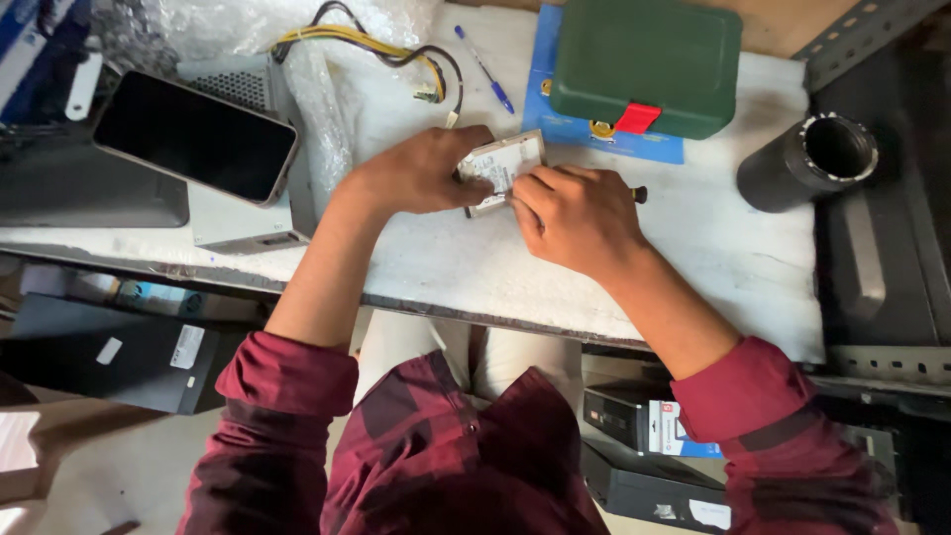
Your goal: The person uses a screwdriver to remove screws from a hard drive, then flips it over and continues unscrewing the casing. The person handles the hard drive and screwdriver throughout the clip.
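Both hands meet at the middle of a white tabletop (733, 258), seen from above. Left hand (421, 173) curls its fingers around the left edge of a small silver hard drive (505, 163) with a white label, holding it against the tabletop. Right hand (575, 218) is closed in a fist around a tool with a black handle (639, 194), whose end shows at the far side of the fist; its tip, hidden by the fingers, meets the drive's near right edge. Just beyond the drive sits a green plastic case (644, 59) with a red latch, on a blue card. A blue pen (485, 69) lies to its left. A black cylinder (807, 163) lies at the right. At far left, a dark phone (193, 134) rests on a grey metal box (248, 213).
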